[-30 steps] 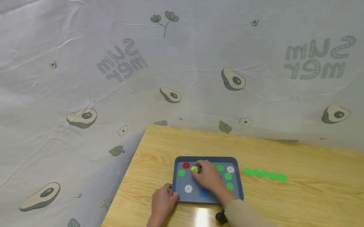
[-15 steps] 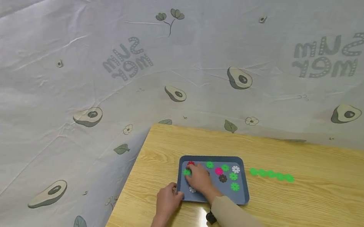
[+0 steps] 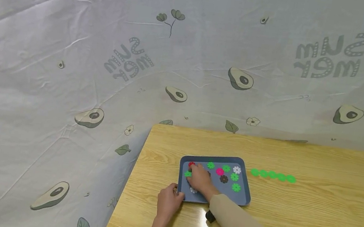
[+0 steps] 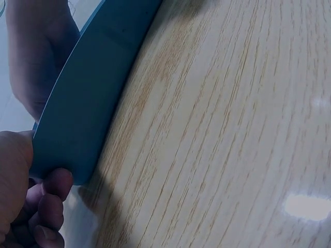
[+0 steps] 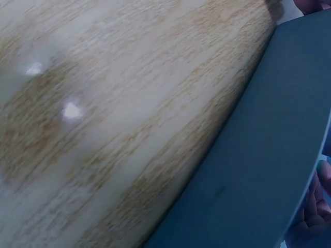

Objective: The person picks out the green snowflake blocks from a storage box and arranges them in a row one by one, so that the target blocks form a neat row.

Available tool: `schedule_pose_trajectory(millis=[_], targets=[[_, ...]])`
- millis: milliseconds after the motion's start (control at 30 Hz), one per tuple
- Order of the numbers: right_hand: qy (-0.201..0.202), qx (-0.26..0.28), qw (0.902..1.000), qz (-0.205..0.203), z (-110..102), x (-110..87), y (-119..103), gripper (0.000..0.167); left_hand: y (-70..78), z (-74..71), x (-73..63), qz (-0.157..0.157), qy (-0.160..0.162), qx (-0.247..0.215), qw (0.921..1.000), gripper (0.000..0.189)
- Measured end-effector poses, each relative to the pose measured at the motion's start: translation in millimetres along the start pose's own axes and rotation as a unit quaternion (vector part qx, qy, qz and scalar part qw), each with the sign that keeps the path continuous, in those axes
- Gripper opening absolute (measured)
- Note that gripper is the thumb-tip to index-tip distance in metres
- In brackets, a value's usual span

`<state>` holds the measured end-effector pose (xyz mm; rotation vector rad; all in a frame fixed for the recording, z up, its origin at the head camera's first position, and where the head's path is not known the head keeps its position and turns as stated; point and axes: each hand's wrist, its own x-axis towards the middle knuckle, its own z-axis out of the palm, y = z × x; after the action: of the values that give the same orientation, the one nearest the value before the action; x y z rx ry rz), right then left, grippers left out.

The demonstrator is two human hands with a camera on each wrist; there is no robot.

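The left hand [image 3: 168,201] grips the near left corner of a shallow blue-grey tray [image 3: 217,159], thumb at the rim; the left wrist view shows its fingers curled under the tray wall [image 4: 83,103]. Over the tray's left part, the right hand [image 3: 201,179] pinches at a green snowflake disc [image 3: 187,174]. Curled fingers [image 5: 310,206] and a bit of green show past the tray wall in the right wrist view. A red disc [image 3: 191,164] and a white disc [image 3: 193,190] lie beside this hand, partly covered by it.
Several other discs lie in the tray's right half, among them pink [image 3: 220,171], brown [image 3: 224,179], white [image 3: 237,169] and green [image 3: 236,187]. Right of the tray, a row of green discs [image 3: 272,175] lies on the wooden table [image 3: 310,217]. A printed cloth [image 3: 207,55] hangs behind.
The right hand has moved left across the tray to the green disc, uncovering the pink and brown discs, then stays nearly still. The left hand keeps its grip on the tray corner.
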<state>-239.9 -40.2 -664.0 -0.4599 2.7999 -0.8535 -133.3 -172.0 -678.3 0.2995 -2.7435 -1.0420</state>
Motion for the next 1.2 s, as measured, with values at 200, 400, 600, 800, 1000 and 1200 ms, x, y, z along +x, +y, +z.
schedule_pose_trajectory(millis=[200,400,600,800,1000,1200], targets=[[0.003,0.012,0.9999,0.001,-8,-4.4,2,0.027,2.3,3.1,-0.8,0.004,0.004,-0.001,1.0,0.024],[0.016,0.064,0.9978,-0.004,-16,-13.5,2,0.022,5.9,3.6,-1.2,0.002,-0.004,-0.002,1.0,0.025],[0.05,0.132,0.9898,-0.018,-22,-17.2,5,0.019,6.8,4.1,-2.1,0.009,0.003,-0.011,0.9999,0.026],[0.078,0.158,0.9843,0.002,-38,-13.3,14,0.018,5.8,3.4,-2.7,-0.002,-0.004,-0.014,0.9999,0.027],[0.108,0.165,0.9804,0.013,-69,-14.8,30,0.021,3.8,-1.4,-3.5,-0.02,-0.015,-0.023,0.9994,0.03],[0.147,0.179,0.972,0.042,-102,-19.9,64,0.025,2.3,-2.9,-4.1,-0.007,-0.011,-0.023,0.9996,0.028]])
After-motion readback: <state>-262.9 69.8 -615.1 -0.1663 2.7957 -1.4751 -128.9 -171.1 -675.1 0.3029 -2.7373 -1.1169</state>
